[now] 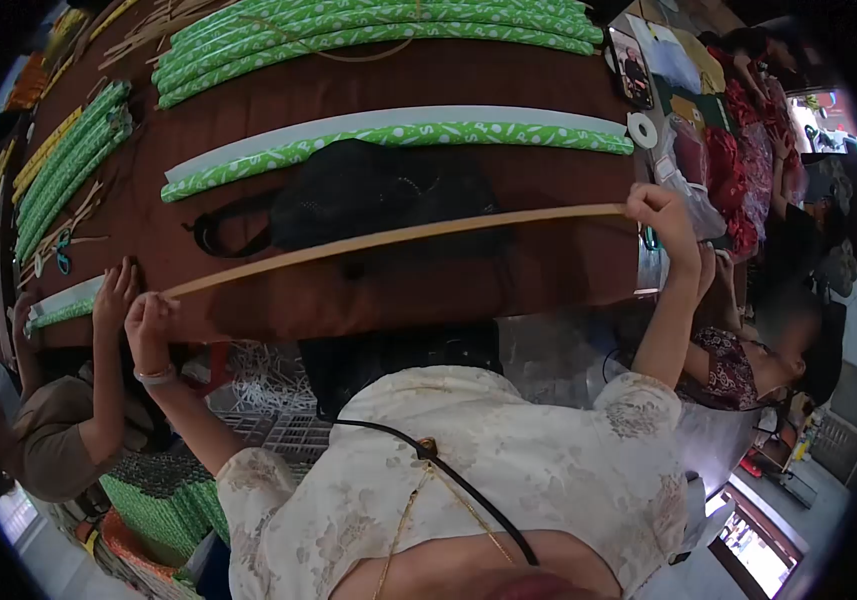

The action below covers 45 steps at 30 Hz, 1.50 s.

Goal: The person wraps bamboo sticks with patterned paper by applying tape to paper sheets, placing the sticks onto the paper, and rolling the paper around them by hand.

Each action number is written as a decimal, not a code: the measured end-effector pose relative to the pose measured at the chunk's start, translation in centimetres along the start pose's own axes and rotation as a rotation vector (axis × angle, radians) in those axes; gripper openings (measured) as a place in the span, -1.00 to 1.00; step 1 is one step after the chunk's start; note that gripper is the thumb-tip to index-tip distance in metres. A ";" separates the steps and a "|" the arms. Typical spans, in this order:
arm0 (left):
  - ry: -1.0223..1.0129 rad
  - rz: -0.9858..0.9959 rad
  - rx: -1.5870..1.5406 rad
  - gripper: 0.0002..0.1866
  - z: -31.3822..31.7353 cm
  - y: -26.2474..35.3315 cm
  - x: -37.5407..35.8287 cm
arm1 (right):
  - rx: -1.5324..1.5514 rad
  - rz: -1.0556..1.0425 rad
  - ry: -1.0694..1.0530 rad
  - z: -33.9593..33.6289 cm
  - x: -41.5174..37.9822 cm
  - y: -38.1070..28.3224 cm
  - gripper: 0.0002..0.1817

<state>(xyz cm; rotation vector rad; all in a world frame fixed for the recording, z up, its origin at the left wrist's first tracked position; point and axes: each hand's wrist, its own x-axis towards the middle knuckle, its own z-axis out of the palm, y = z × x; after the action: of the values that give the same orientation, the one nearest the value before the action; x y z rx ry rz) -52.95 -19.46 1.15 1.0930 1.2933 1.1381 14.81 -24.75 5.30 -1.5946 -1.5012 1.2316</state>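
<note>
A long, thin tan strip (398, 236) stretches across the front of the brown table (558, 280), held up at both ends. At its left end my left hand (153, 315) is closed on it, a bracelet round the wrist. My right hand (656, 212) pinches the right end, near the table's right side. Behind the strip lies a dark cloth bag (378, 190) with a strap. Farther back, a green patterned wrap with a white edge (398, 135) lies lengthwise, partly rolled.
Green patterned rolls (378, 45) are stacked at the back; more green rolls (73, 165) lie at left. A phone (630, 68) and white tape roll (641, 130) sit at right. A co-worker's hand (116, 295) is beside my left hand; another person (738, 365) is at right.
</note>
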 end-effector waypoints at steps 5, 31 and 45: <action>-0.023 -0.262 -0.140 -0.82 -2.7 -2.3 2.8 | -0.077 0.119 0.096 -1.8 2.1 1.0 -0.77; -0.030 0.108 0.513 -0.72 -1.0 1.8 15.7 | -0.443 -0.053 0.327 -8.0 8.4 5.2 -0.73; 0.010 0.064 0.500 -0.71 0.8 -1.1 18.2 | -0.342 -0.036 0.318 -8.5 9.4 8.4 -0.71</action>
<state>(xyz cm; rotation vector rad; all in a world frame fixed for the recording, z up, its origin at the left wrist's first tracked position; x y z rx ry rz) -52.75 -1.58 -2.36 1.5000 1.6084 0.8839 25.16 -15.64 -1.03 -1.8694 -1.5781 0.6818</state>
